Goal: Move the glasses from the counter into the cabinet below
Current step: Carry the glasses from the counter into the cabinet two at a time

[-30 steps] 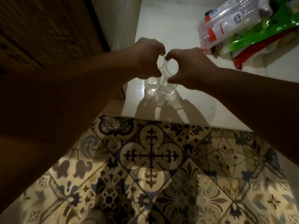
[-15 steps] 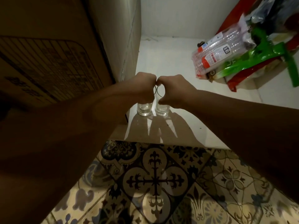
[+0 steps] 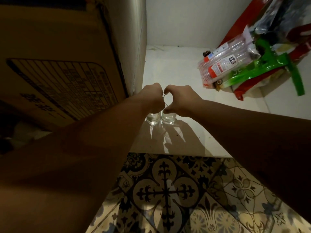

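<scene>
Two small clear glasses stand side by side on the white cabinet floor (image 3: 170, 74), their bases touching or nearly so. My left hand (image 3: 150, 97) grips the rim of the left glass (image 3: 152, 118) from above. My right hand (image 3: 180, 100) grips the rim of the right glass (image 3: 168, 118) the same way. Both glass bases rest on the shelf a little behind its front edge. My fingers hide most of each rim.
A large cardboard box (image 3: 58, 64) fills the cabinet's left side, close to the left glass. Plastic cup sleeves (image 3: 222, 64) and red and green bags (image 3: 262, 68) are piled at the back right. Patterned floor tiles (image 3: 166, 192) lie below the shelf edge.
Both hands have carried the glasses deeper into the cabinet and lower, and the bases now sit on the shelf. The view has tilted up toward the cabinet's back wall.
</scene>
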